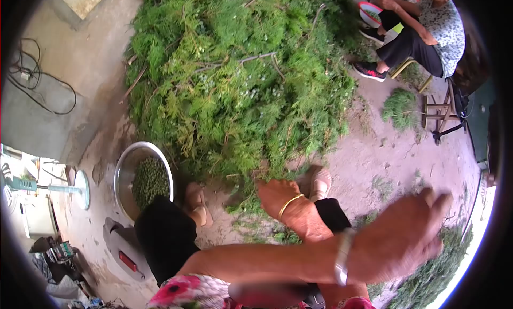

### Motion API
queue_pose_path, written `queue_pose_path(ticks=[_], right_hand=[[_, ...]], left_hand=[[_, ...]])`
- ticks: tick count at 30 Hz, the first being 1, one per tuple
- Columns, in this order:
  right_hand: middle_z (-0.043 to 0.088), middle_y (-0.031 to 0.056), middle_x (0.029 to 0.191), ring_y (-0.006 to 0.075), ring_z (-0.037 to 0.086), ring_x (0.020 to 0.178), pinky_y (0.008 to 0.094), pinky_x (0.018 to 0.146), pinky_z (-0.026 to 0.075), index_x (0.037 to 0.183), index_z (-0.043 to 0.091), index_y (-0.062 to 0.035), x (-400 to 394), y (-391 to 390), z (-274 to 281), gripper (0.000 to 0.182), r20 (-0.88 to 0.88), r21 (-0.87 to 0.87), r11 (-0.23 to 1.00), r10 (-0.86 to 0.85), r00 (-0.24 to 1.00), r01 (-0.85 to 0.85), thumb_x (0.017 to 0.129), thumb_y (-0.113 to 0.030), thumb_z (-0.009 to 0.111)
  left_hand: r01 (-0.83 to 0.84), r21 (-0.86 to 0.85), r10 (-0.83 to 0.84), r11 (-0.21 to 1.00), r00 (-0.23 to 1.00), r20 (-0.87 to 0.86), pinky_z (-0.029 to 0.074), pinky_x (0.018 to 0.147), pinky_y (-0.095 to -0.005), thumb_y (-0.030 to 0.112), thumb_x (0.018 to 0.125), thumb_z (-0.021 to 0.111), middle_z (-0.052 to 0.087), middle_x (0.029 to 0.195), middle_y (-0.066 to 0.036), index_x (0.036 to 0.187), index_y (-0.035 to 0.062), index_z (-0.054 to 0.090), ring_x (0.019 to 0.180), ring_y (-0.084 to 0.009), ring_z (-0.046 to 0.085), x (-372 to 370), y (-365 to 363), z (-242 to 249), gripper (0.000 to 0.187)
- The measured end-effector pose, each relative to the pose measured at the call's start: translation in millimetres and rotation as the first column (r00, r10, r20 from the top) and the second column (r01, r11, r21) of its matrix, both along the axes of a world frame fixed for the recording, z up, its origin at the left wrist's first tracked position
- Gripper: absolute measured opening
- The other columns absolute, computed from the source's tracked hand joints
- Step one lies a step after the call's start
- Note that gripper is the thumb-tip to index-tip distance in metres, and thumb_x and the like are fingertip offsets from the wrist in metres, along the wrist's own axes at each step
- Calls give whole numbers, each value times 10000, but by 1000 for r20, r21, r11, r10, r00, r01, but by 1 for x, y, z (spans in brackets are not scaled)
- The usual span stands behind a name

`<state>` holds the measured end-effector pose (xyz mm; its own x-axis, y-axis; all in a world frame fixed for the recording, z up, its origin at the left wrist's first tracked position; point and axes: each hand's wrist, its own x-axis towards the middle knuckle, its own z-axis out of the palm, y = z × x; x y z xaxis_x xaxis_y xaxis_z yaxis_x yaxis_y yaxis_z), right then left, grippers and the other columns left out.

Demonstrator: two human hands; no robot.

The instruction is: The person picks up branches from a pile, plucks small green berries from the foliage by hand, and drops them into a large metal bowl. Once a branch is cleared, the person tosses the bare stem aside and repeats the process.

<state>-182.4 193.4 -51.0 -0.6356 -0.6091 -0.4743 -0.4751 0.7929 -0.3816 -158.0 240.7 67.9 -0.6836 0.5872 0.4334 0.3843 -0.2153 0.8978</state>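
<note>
My left arm crosses over my right forearm. My left hand, with a silver bracelet at the wrist, reaches to the right; its fingers are blurred but apart, with nothing visible in them. My right hand, wearing a gold bracelet, is closed near the lower edge of a large heap of green branches. Green sprigs lie beside its fingers, and what it grips is hidden. By my left knee, a metal basin holds small green berries.
Another person sits at the upper right by a red-rimmed bowl. Near them are a wooden stool and loose greenery. A fan stands left, cables above it. More branches lie lower right.
</note>
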Motion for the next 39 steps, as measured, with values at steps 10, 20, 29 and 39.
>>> queue_pose_path(ticks=[10, 20, 29, 39], right_hand=[[601, 235, 839, 376, 605, 862, 458, 737, 484, 984, 507, 34, -11, 4, -7, 311, -18, -16, 999, -31, 999, 31, 766, -146, 636], [606, 196, 858, 334, 615, 841, 426, 702, 480, 1033, 498, 62, -12, -21, -23, 339, -36, 64, 998, -14, 999, 17, 713, -42, 535], [614, 194, 847, 356, 621, 813, 449, 704, 483, 1011, 507, 37, -20, -24, -14, 284, 34, 5, 1000, 23, 999, -23, 740, -44, 520], [610, 223, 853, 367, 620, 806, 454, 684, 490, 977, 503, 6, -23, -19, -20, 306, -192, -77, 986, -158, 969, 146, 786, -210, 606]], left_hand=[[-467, -870, 787, 159, 592, -174, 487, 669, -395, 169, 772, 638, 646, 878, -194, 892, -16, 634, 787, -297, 632, -129, -294, -249, 220], [-444, -837, 947, 319, 115, 299, 454, 744, -434, 389, 660, 706, 589, 959, -291, 949, -141, 546, 890, -393, 576, -111, -299, -445, 624], [-115, -868, 851, 484, 292, 436, 420, 463, -331, 60, 781, 606, 601, 610, -107, 670, -65, 600, 447, -162, 525, -106, -314, -367, 167], [-545, -253, 525, 800, 429, 735, 401, 527, -252, 115, 785, 603, 406, 502, 57, 852, -14, 622, 470, -66, 398, -110, -316, -144, 146]])
